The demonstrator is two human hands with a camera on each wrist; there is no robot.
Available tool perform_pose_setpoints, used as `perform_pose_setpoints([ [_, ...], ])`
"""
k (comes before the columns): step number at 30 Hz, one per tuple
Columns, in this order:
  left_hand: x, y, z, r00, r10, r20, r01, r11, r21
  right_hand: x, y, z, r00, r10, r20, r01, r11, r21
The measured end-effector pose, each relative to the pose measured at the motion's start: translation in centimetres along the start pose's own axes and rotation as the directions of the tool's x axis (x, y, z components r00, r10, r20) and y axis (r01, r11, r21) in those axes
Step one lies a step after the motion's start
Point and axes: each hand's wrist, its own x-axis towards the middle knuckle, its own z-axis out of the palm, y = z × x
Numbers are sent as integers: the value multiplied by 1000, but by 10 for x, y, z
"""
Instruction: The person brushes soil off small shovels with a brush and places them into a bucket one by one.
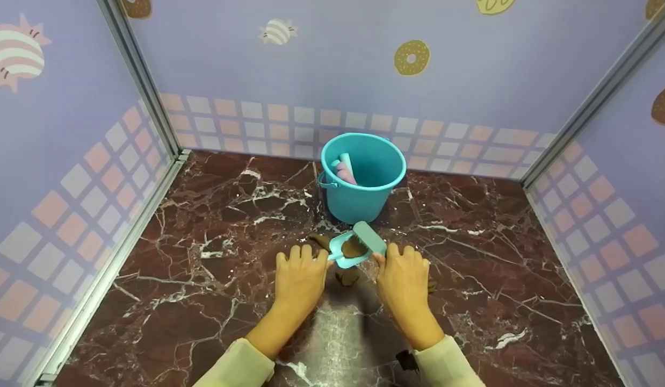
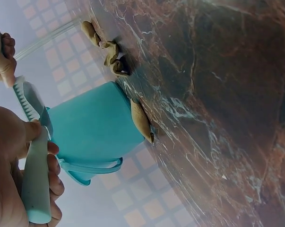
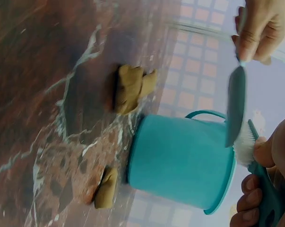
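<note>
My left hand (image 1: 300,277) grips the handle (image 2: 37,184) of a small light-blue dustpan (image 1: 359,262), which is raised above the floor. On the pan lies a brown, clay-like lump (image 1: 353,248). In my right hand (image 1: 402,277) is a small teal hand brush (image 1: 371,238), with its pale bristles (image 3: 245,144) turned toward the pan. Whether the bristles touch the lump cannot be told. More brown pieces lie on the floor: one (image 1: 322,241) left of the pan, another (image 1: 347,277) nearer me, and one (image 1: 432,286) partly behind the right hand.
Just beyond the pan a turquoise bucket (image 1: 359,203) stands upright by the back wall, with pink and light-blue items (image 1: 344,173) inside. Patterned panels (image 1: 413,107) enclose the dark red marbled floor (image 1: 214,290) on three sides. Beside my right sleeve is a black object (image 1: 406,361).
</note>
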Motion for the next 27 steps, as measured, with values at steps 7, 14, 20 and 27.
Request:
perform_pose_setpoints([
  [7, 5, 6, -4, 998, -4, 62, 5, 1000, -17, -11, -26, 0, 988, -110, 104, 110, 994, 7],
  [14, 5, 12, -5, 998, -11, 61, 12, 1000, -22, -2, -9, 7, 996, -32, 87, 33, 999, -18],
  [20, 4, 12, -2, 998, -7, 65, 8, 1000, -25, 5, 14, 9, 995, 48, 90, -47, 999, -16],
  [27, 5, 11, 3, 998, -26, 50, 28, 999, -36, -1, 1, 5, 999, -5, 54, 3, 999, 42],
])
